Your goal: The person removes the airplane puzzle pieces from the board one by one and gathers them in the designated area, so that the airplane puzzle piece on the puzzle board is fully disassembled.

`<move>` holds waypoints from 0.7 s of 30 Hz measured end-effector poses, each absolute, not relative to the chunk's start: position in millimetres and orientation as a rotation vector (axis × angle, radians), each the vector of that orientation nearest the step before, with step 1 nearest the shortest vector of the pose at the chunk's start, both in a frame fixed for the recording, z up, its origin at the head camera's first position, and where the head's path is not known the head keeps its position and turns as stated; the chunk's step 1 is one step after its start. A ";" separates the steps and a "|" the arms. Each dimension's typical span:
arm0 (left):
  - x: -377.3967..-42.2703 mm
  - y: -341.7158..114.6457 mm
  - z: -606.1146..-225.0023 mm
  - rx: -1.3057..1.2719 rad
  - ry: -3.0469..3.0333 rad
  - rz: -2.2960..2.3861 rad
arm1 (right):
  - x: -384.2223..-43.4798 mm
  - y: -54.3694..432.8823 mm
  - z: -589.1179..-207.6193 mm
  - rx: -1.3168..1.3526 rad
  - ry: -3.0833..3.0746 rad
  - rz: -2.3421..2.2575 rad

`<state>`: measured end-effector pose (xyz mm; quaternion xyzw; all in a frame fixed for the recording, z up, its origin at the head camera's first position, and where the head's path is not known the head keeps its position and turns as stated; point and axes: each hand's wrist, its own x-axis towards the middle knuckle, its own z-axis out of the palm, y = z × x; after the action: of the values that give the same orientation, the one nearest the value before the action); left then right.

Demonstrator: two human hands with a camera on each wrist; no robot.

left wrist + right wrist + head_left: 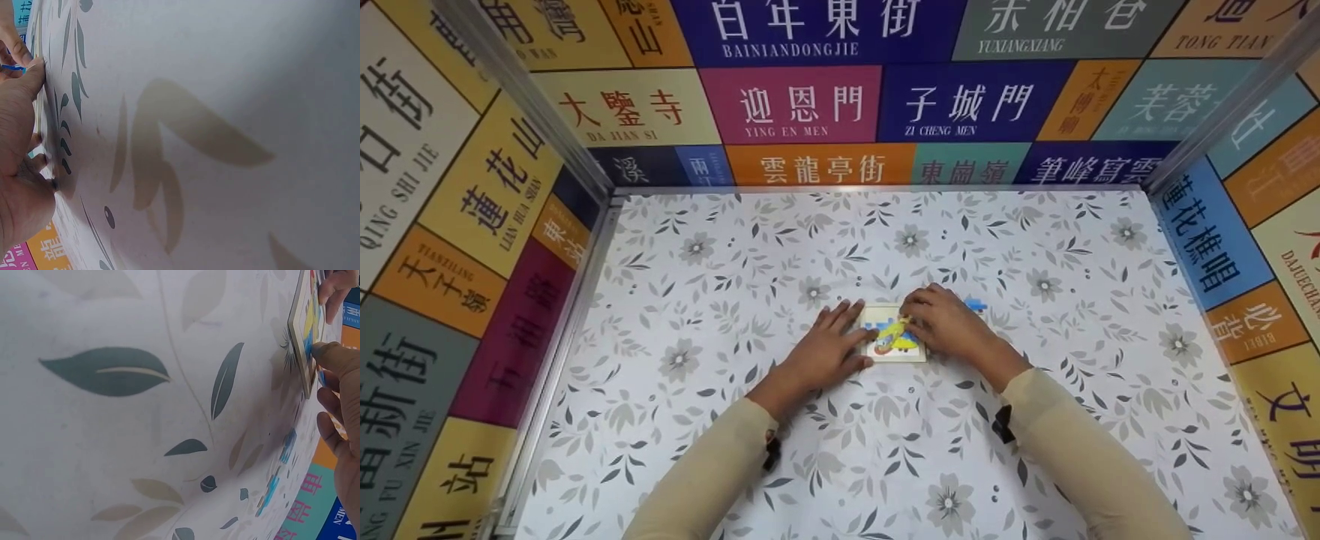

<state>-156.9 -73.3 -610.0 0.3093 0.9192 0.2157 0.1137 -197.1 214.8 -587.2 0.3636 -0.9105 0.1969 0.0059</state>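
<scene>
Floral-print desk [735,247] inside a booth walled with coloured street-name panels [795,105]. Small puzzle board [894,341] lies flat mid-desk, between both hands. Left hand [825,349] rests flat against its left edge, fingers straight, likely bracing it so it doesn't slide. Right hand [949,322] sits over the right side, fingers [332,354] bent down onto the picture face, apparently pressing a piece in. Loose blue piece [976,304] just beyond the right hand.
</scene>
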 end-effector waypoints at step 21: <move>-156.6 -75.0 -613.0 0.890 2.661 0.676 | -191.1 254.9 -591.4 1.066 -2.728 0.423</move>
<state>-156.6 -75.0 -613.0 0.3059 0.9145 0.2323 0.1272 -191.1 254.9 -591.4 0.3586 -0.9181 0.1424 0.0909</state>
